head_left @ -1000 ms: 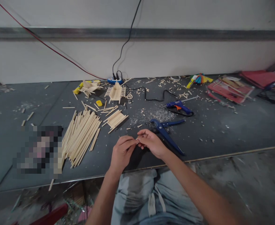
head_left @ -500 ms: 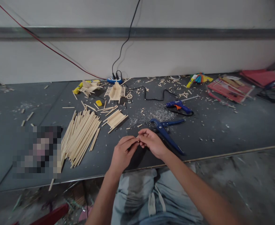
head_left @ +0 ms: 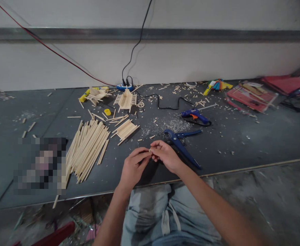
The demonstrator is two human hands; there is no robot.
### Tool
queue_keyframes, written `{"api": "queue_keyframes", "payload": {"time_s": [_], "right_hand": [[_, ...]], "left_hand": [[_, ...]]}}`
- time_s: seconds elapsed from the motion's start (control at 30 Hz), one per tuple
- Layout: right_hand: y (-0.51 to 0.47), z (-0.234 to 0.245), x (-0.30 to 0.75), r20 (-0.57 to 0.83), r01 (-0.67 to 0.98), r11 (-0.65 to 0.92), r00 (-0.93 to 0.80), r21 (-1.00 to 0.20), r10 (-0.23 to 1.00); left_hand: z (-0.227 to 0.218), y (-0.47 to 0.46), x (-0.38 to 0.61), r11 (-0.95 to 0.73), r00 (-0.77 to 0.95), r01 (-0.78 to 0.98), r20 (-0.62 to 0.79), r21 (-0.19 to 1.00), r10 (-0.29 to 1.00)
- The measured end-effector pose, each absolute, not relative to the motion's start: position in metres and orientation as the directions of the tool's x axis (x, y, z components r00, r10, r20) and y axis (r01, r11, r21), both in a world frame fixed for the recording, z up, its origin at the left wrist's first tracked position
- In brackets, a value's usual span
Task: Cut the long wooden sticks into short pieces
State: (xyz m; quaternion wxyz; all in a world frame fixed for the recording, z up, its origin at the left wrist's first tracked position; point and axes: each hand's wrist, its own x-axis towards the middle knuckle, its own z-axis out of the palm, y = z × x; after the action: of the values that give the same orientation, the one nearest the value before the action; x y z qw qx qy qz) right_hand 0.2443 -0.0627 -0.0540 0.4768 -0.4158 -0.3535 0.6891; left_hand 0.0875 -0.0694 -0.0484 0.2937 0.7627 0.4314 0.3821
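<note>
My left hand (head_left: 136, 164) and my right hand (head_left: 165, 156) meet above the front of the dark table (head_left: 229, 136). Between their pinched fingertips is a tiny pale piece (head_left: 150, 150), mostly covered, which looks like a bit of wooden stick. Just right of my right hand lies a blue pipe cutter (head_left: 182, 145) with its handles spread. Beyond my left hand sits a small flat panel of glued sticks (head_left: 126, 131). A pile of long wooden sticks (head_left: 89, 150) lies farther left.
Behind are a stick-built model (head_left: 126, 100), another stick piece (head_left: 97, 95), a yellow ring (head_left: 107, 112) and a blue power socket (head_left: 124, 87). A blue glue gun (head_left: 196, 116) with its cord rests right of centre. Red folders (head_left: 252, 97) lie far right. Stick scraps litter the table.
Both hands stay in nearly the same place. The fingertips shift slightly around the tiny piece, which shows a little more now.
</note>
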Motion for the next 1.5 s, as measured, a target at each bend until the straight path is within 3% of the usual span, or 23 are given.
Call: {"api": "queue_keyframes", "payload": {"time_s": [0.7, 1.5], "right_hand": [[-0.0631, -0.0523, 0.2422, -0.229, -0.35, -0.298, -0.224, -0.888, 0.947], [-0.0636, -0.0537, 0.2425, -0.194, -0.356, -0.266, -0.226, -0.896, 0.955]], "left_hand": [[-0.0467, -0.0707, 0.0885, -0.492, 0.306, 0.555, 0.386, 0.671, 0.87], [-0.0421, -0.0708, 0.0911, -0.419, 0.302, 0.538, 0.296, 0.731, 0.906]]}}
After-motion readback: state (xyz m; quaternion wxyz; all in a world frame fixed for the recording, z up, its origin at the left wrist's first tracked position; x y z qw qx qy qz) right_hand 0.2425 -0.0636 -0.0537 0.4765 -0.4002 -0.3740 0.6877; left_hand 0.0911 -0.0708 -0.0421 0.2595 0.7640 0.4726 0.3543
